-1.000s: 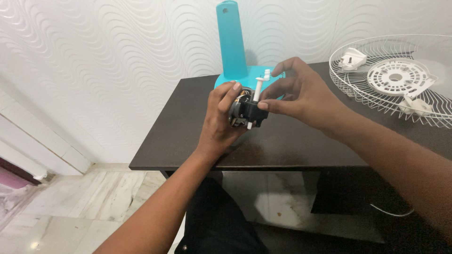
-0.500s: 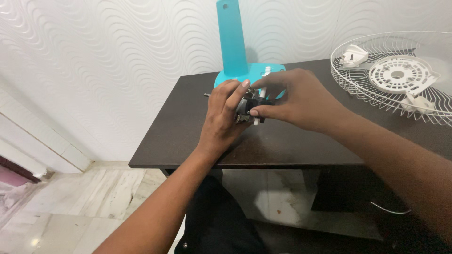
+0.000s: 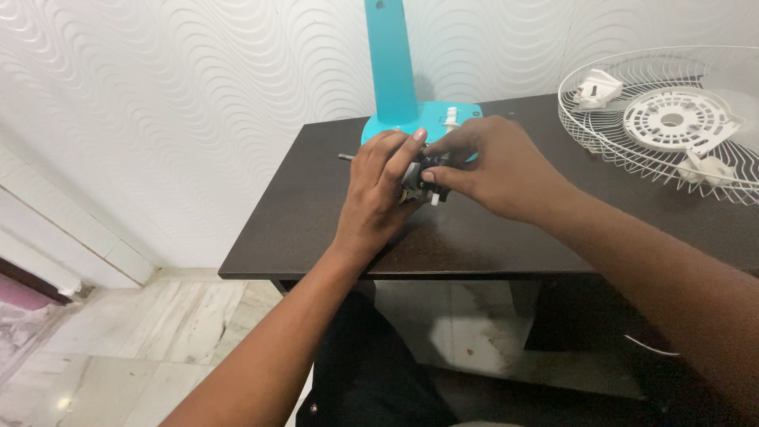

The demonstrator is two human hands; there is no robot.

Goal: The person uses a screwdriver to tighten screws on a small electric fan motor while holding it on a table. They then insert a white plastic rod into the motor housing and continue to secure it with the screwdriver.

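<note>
Frame centre: left hand (image 3: 377,194) and right hand (image 3: 490,170) both clasp small dark motor unit (image 3: 421,178) above dark counter (image 3: 316,229); turquoise stand (image 3: 393,67) behind; white wire grille (image 3: 672,119) upper right.

A dark brown wooden table (image 3: 490,237) stood against a white wavy-textured wall. On it rested a turquoise plastic fan stand (image 3: 393,79) with a flat base at the back edge, and a white wire fan guard (image 3: 632,119) lying flat at the right.
</note>
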